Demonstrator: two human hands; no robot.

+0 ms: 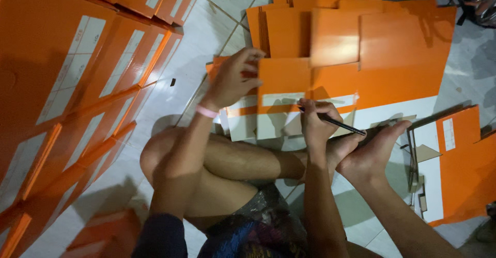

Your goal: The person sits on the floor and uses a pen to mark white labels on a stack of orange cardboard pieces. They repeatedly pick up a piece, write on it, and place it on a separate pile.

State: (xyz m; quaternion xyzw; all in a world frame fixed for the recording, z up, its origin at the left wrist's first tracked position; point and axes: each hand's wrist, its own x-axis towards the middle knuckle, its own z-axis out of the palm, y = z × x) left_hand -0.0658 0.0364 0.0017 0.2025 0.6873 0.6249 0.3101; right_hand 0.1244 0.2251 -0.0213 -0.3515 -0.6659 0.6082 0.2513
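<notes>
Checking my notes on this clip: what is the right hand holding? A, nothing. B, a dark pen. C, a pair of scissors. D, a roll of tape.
B: the right hand grips a thin dark pen over the flat orange and white cardboard, while the left hand presses on the cardboard's edge.

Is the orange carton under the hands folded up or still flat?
Flat. The orange carton blank lies unfolded on the tiled floor, flaps spread; the left hand presses it, the right hand holds a pen.
</notes>
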